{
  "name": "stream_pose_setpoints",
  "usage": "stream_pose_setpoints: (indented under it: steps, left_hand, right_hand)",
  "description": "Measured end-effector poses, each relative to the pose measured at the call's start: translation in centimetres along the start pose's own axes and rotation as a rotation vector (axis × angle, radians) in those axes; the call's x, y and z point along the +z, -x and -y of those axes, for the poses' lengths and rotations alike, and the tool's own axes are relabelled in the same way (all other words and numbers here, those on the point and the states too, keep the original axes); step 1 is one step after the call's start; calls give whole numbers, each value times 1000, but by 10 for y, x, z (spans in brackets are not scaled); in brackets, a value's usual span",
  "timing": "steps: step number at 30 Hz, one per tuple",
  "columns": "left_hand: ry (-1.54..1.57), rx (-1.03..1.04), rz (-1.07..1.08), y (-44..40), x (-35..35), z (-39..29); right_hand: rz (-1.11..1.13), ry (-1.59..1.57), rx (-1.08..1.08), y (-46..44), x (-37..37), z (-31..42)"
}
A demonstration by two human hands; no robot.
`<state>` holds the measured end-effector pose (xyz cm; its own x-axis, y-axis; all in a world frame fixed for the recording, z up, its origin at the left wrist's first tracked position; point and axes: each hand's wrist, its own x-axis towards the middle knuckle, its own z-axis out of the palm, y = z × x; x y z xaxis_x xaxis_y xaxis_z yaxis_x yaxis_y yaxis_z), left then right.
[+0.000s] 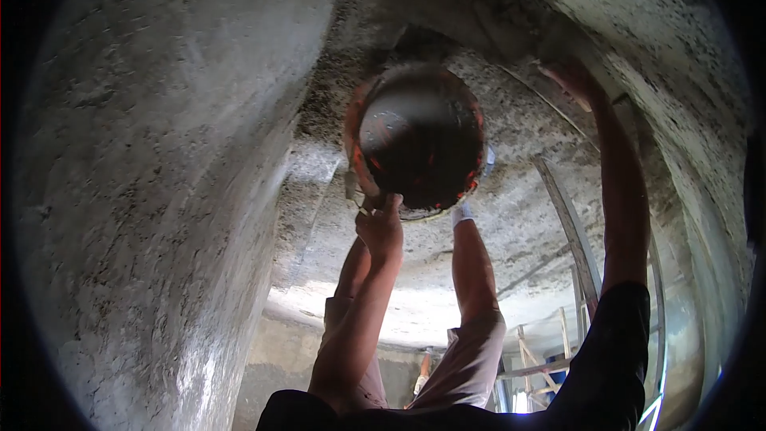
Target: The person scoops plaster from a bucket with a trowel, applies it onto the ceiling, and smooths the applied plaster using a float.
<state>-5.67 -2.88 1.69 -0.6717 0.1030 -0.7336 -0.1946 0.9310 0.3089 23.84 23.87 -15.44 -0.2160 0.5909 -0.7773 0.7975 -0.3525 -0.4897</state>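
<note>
Near sleeve (613,335) is leading to right hand (576,81), grip too dim to tell; left hand (381,227) is gripping bucket (355,124), best kept steady.

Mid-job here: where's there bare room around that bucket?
Roomiest looks the speckled grey floor between the round, dark bucket with orange-streaked rim and the long, grey plank. A narrower strip lies between the bucket and the rough grey left wall. Crowded: the bucket's near rim, with the left hand there and bare legs close by.
</note>
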Motion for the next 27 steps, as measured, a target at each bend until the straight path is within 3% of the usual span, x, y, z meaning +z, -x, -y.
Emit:
stream_pose_setpoints:
  steps: [1, 2, 4, 9, 11, 12, 17, 18, 26, 27]
  left_hand:
    - [16, 17, -5, 4, 0, -7]
    - [33, 36, -6, 5, 1, -12]
    - [53, 61, 8, 7, -1, -10]
    - [121, 22, -4, 8, 0, -7]
    - [96, 11, 11, 10, -1, -5]
    - [118, -8, 20, 11, -2, -4]
    - [117, 32, 27, 11, -4, -2]
    - [116, 37, -10, 11, -4, 1]
    - [170, 56, -14, 2, -3, 10]
    - [221, 70, -6, 1, -2, 12]
  right_hand:
    - [-125, -33, -56, -6, 3, 8]
    - [-127, -46, -68, -16, 0, 16]
    - [75, -29, 55, -25, -17, 50]
    - [-34, 202, 88, -51, -17, 41]
    - [-823, 1254, -1118, -87, -9, -27]
    - [-828, 1255, -1120, -84, -9, -22]
    - [-38, 1348, -153, -54, 6, 3]
    - [-38, 1353, -153, -45, 7, 1]
    - [-918, 1115, -1016, 38, 17, -10]
    - [-602, 776, -887, 55, 23, 0]
